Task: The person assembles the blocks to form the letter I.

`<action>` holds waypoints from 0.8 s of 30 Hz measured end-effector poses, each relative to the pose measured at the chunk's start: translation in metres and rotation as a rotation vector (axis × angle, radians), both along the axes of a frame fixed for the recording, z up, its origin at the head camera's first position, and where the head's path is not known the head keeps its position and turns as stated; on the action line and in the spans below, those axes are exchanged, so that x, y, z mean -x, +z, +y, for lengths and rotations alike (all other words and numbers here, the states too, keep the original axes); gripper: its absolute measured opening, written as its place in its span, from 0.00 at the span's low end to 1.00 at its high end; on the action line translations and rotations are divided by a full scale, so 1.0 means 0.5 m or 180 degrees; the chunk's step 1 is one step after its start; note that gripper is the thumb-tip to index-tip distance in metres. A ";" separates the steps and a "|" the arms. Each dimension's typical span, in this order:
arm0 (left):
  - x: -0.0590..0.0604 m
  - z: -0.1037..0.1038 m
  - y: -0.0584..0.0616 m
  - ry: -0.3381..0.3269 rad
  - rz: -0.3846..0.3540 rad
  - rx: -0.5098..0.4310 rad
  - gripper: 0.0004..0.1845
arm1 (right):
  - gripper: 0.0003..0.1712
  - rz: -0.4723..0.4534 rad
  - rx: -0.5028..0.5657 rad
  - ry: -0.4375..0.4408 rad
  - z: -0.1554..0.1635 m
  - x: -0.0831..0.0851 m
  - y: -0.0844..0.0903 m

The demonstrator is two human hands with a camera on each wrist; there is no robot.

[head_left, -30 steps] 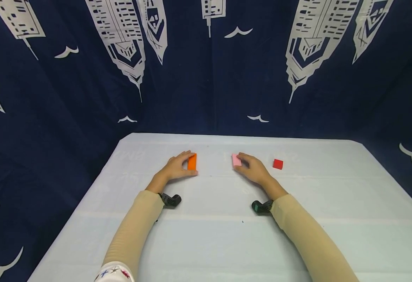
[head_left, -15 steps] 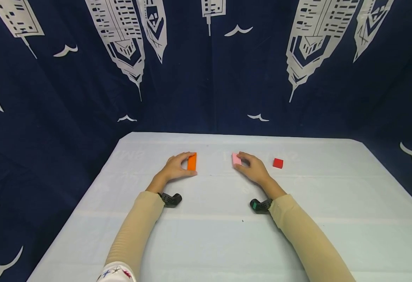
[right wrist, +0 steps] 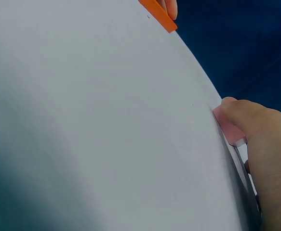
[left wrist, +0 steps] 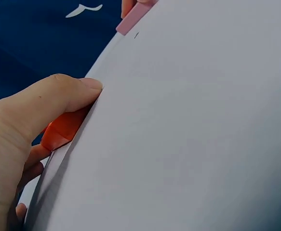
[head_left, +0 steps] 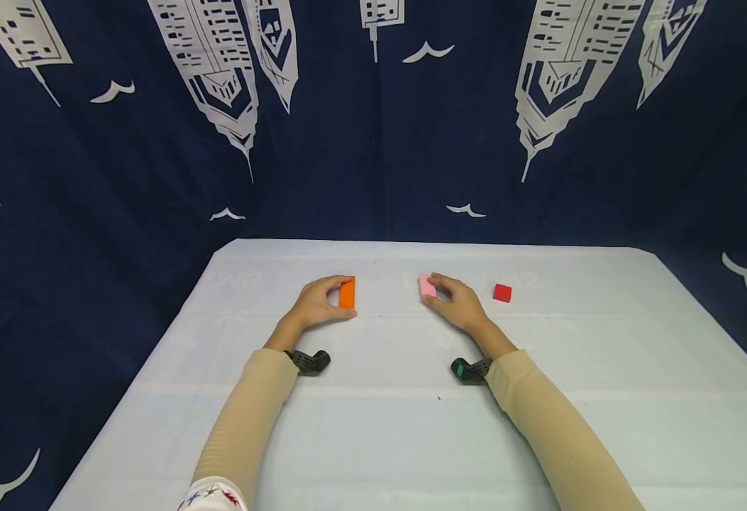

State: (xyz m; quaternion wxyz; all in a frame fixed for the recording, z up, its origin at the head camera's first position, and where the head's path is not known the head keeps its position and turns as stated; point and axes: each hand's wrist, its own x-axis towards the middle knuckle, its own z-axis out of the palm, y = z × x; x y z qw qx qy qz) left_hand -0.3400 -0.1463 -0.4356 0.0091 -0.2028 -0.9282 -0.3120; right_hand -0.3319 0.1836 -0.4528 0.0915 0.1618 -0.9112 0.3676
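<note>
An orange rectangular block [head_left: 347, 293] lies on the white table, its long side running front to back. My left hand [head_left: 318, 301] holds it by its two ends, thumb at the near end and fingertips at the far end. To the right, a smaller pink block [head_left: 427, 285] rests between the thumb and fingers of my right hand [head_left: 459, 305]. The left wrist view shows the thumb over the orange block [left wrist: 63, 129], the other fingers mostly hidden behind it. In the right wrist view the thumb covers part of the pink block [right wrist: 229, 127].
A small red block [head_left: 503, 293] lies on the table [head_left: 386, 440] to the right of my right hand. Behind the table's far edge hangs a dark blue cloth [head_left: 335, 170] printed with white buildings and birds. Each wrist wears a black camera mount [head_left: 310, 363].
Both hands keep their hold on the blocks, which stay in place. Only the head view has shifted very slightly.
</note>
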 end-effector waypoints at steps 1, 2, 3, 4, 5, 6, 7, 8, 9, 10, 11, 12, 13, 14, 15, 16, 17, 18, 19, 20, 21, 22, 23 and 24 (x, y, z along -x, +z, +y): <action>-0.001 0.000 0.000 -0.0001 0.0018 -0.0008 0.43 | 0.30 -0.0011 -0.0003 -0.0004 0.000 0.000 0.001; -0.001 0.000 0.000 0.0005 0.0027 -0.0017 0.43 | 0.30 -0.0019 0.0001 -0.0005 -0.001 0.001 0.001; -0.001 0.000 0.000 0.0004 0.0048 -0.0026 0.43 | 0.30 -0.0022 0.0000 -0.0005 -0.001 0.001 0.001; -0.002 0.000 -0.001 0.0002 0.0069 -0.0033 0.43 | 0.30 -0.0030 0.0008 -0.0009 -0.002 0.001 0.002; -0.001 0.000 -0.001 -0.0001 0.0089 -0.0036 0.43 | 0.30 -0.0030 0.0010 -0.0011 -0.002 0.001 0.002; -0.002 0.001 -0.002 -0.0008 0.0112 -0.0034 0.43 | 0.30 -0.0029 0.0015 -0.0019 -0.002 0.001 0.003; -0.002 0.002 -0.003 -0.0013 0.0130 -0.0032 0.43 | 0.30 -0.0024 0.0019 -0.0023 -0.002 0.001 0.003; -0.002 0.003 -0.003 -0.0018 0.0147 -0.0034 0.43 | 0.30 -0.0020 0.0021 -0.0028 -0.003 0.001 0.003; -0.003 0.004 -0.003 -0.0019 0.0165 -0.0025 0.43 | 0.30 -0.0014 0.0014 -0.0027 -0.003 0.000 0.003; -0.004 0.006 -0.003 -0.0018 0.0186 -0.0008 0.43 | 0.30 -0.0019 0.0019 -0.0028 -0.003 0.000 0.003; -0.006 0.008 -0.002 -0.0015 0.0204 0.0008 0.43 | 0.30 -0.0022 0.0019 -0.0030 -0.003 -0.001 0.003; -0.008 0.011 -0.001 -0.0014 0.0224 0.0030 0.43 | 0.31 -0.0030 0.0019 -0.0035 -0.004 -0.001 0.003; -0.010 0.014 0.000 -0.0013 0.0247 0.0049 0.43 | 0.31 -0.0034 0.0015 -0.0035 -0.004 -0.002 0.003; -0.012 0.018 0.002 -0.0016 0.0278 0.0070 0.43 | 0.31 -0.0039 0.0008 -0.0035 -0.004 -0.003 0.003; -0.014 0.021 0.003 -0.0018 0.0305 0.0095 0.44 | 0.31 -0.0045 0.0002 -0.0033 -0.005 -0.003 0.002; -0.016 0.024 0.005 -0.0027 0.0337 0.0113 0.44 | 0.31 -0.0050 0.0000 -0.0038 -0.005 -0.003 0.002; -0.017 0.028 0.007 -0.0037 0.0365 0.0118 0.44 | 0.31 -0.0055 0.0001 -0.0046 -0.005 -0.004 0.002; -0.019 0.031 0.009 -0.0049 0.0388 0.0127 0.44 | 0.32 -0.0059 0.0003 -0.0049 -0.005 -0.004 0.002; -0.020 0.035 0.010 -0.0059 0.0415 0.0127 0.45 | 0.32 -0.0060 0.0007 -0.0049 -0.005 -0.004 0.002; -0.021 0.038 0.012 -0.0069 0.0434 0.0129 0.45 | 0.31 -0.0057 0.0007 -0.0045 -0.005 -0.004 0.002; -0.023 0.041 0.013 -0.0077 0.0442 0.0127 0.45 | 0.31 -0.0058 0.0011 -0.0045 -0.005 -0.004 0.003; -0.024 0.044 0.014 -0.0086 0.0466 0.0133 0.45 | 0.31 -0.0069 0.0015 -0.0049 -0.006 -0.004 0.003; -0.025 0.048 0.015 -0.0093 0.0466 0.0133 0.45 | 0.31 -0.0084 0.0020 -0.0051 -0.006 -0.004 0.003; -0.027 0.050 0.015 -0.0100 0.0459 0.0134 0.45 | 0.31 -0.0098 0.0018 -0.0052 -0.006 -0.005 0.004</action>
